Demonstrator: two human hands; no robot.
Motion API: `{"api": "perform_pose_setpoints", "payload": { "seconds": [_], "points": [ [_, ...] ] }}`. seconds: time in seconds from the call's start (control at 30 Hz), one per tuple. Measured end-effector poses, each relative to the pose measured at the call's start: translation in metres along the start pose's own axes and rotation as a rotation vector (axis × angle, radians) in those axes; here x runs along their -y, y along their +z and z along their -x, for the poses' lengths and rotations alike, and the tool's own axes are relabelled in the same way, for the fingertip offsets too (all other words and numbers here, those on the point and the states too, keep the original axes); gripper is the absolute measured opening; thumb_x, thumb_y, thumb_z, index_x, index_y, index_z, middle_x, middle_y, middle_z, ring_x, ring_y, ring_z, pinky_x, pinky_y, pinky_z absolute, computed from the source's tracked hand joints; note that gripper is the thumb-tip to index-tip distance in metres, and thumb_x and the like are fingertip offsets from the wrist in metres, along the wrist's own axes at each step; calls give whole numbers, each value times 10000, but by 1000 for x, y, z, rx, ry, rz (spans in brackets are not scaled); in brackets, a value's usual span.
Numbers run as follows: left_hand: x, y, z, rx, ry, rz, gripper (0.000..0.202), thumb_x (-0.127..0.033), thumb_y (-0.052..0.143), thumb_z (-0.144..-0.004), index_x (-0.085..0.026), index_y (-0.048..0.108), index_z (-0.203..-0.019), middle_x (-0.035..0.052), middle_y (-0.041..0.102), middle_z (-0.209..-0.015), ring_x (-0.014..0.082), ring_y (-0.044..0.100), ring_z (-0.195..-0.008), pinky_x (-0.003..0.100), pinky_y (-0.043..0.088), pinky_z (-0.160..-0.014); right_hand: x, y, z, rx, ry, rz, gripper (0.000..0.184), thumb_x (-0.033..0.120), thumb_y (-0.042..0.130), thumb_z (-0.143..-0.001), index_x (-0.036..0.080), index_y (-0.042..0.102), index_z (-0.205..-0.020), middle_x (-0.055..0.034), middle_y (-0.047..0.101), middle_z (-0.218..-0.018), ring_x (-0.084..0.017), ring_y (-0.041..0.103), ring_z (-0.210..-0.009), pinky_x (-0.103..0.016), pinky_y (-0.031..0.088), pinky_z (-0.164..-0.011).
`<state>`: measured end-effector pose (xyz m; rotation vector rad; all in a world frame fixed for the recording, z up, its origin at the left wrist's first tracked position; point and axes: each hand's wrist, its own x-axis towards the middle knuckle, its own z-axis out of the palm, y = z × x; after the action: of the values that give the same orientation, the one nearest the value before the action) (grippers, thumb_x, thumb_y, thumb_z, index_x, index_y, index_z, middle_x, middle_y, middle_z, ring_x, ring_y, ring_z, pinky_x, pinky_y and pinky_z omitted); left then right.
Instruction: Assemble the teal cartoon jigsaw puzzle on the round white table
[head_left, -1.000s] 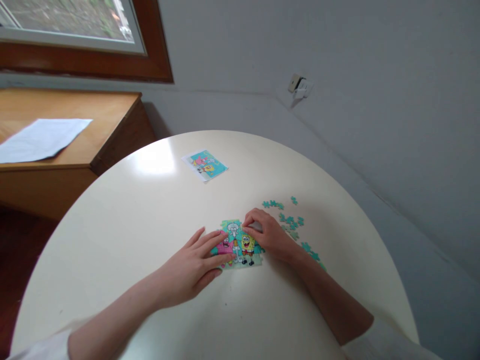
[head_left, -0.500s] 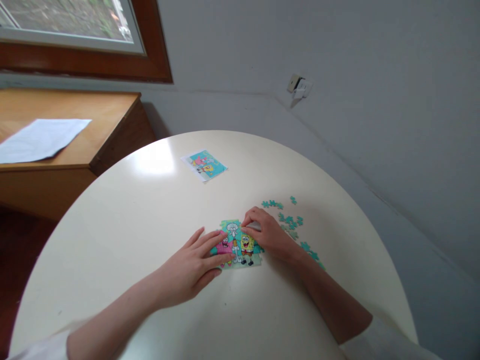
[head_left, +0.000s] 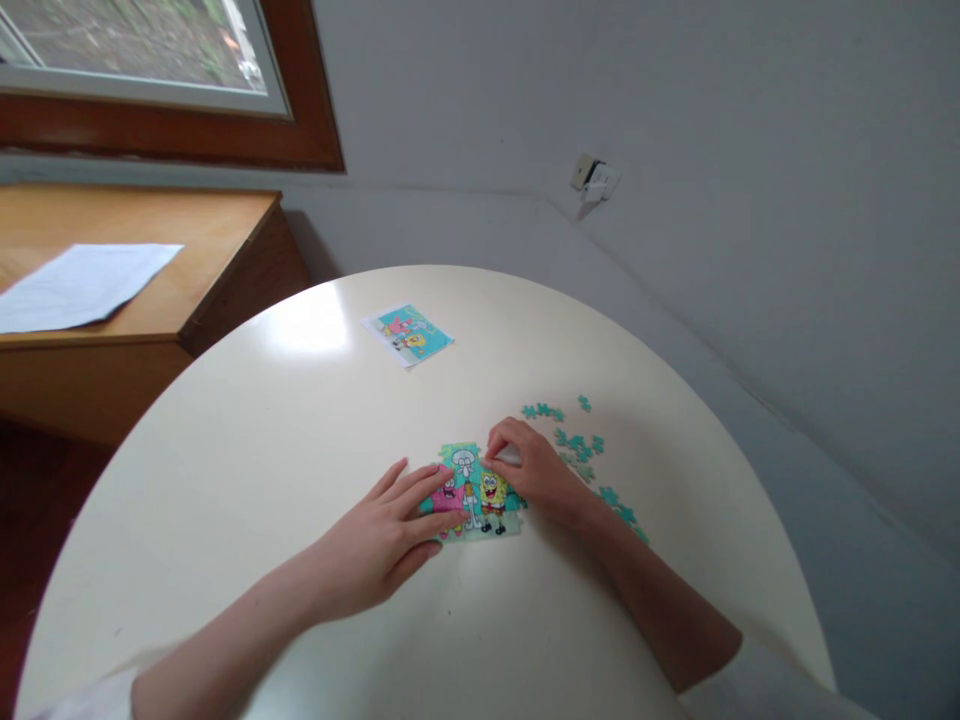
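A partly assembled jigsaw puzzle lies on the table, showing a pink, a pale and a yellow cartoon figure. Over its left side rests my left hand, fingers spread flat and covering part of the pink figure. My right hand is closed in a pinch at the puzzle's upper right edge, above the yellow figure. The puzzle piece between those fingertips is mostly hidden by them. Several loose teal pieces are scattered just beyond and to the right of my right hand.
A small printed picture with similar cartoon figures lies farther back on the round white table. At left stands a wooden desk with white paper on it. A wall socket with a plug is on the wall behind.
The view has shifted very slightly. Both hands keep nearly the same places, with the right fingertips still at the puzzle's upper right edge.
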<state>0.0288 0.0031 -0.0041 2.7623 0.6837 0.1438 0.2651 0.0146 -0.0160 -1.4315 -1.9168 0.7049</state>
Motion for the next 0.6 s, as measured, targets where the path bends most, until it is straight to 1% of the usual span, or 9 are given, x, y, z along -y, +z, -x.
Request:
{"api": "perform_pose_setpoints", "payload": {
  "seconds": [0.1,0.2,0.3,0.43,0.6],
  "points": [
    [0,1,0,-10,1,12,381,-256,401,-898,-304,468,-1270,69,360,-1414,249,302,-1309,534,231,-1065,0,0,1,2,21,-28,172,67,583,-679,185,466,-633,-6,531,-727,-150,502,-734,-295,382,-718],
    [1,1,1,-29,2,34,385,-250,413,-893,-310,467,-1270,55,344,-1425,248,311,-1305,527,216,-1073,0,-2,1,11,53,-87,122,126,576,-705,186,480,-659,-2,531,-728,-141,500,-714,-284,388,-697],
    [1,0,2,-17,-2,36,390,-250,412,-893,-319,461,-1274,55,346,-1424,253,310,-1305,536,224,-1067,0,-6,0,42,55,-154,88,170,567,-717,188,491,-675,-3,536,-749,-139,503,-729,-281,395,-704],
    [1,0,1,-18,-2,39,393,-246,415,-890,-316,462,-1274,61,354,-1419,257,316,-1302,537,232,-1064,-2,-13,0,98,38,-184,75,137,568,-685,187,514,-698,-12,553,-813,-148,510,-790,-295,394,-752],
    [1,0,1,-19,-6,35,397,-242,416,-891,-320,457,-1278,55,346,-1424,256,314,-1302,538,228,-1066,-2,-16,0,150,8,-183,120,90,555,-663,188,530,-728,-21,554,-858,-156,516,-841,-307,393,-803]
  ]
}}
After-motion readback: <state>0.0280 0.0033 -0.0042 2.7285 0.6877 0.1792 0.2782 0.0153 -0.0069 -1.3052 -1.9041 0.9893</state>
